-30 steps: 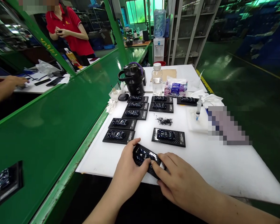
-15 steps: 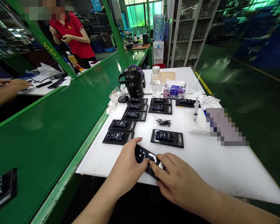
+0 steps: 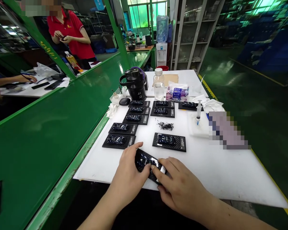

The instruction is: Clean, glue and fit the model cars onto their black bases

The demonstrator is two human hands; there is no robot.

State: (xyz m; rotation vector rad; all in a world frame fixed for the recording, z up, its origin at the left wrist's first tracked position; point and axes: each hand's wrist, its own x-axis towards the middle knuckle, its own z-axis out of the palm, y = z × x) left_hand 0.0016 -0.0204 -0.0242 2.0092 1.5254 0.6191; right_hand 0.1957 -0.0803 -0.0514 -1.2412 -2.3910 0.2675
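Near the front edge of the white table, a dark car-model plaque [image 3: 144, 158] lies at a slant between my hands. My left hand [image 3: 129, 174] grips its left side, the thumb pressing on the car near the plaque's middle. My right hand [image 3: 179, 179] holds the right end, index fingertip beside the left thumb and the thumb under the near edge. Whatever lies beneath the fingertips is hidden. Just beyond is another car-model plaque [image 3: 169, 142], flat on the table. Farther back sits a small pile of black strips [image 3: 166, 126].
Several more plaques [image 3: 118, 141] stand in rows at the left and back. A syringe [image 3: 198, 113] rests on a white pad at right. Behind are a black jug [image 3: 134, 84], a clear bottle [image 3: 159, 86] and a tissue pack [image 3: 177, 92]. A green conveyor [image 3: 62, 127] runs along the left.
The view has shifted slightly. Both hands keep their hold on the plaque, with little finger movement. At far left, a plaque on the conveyor has moved mostly out of view.
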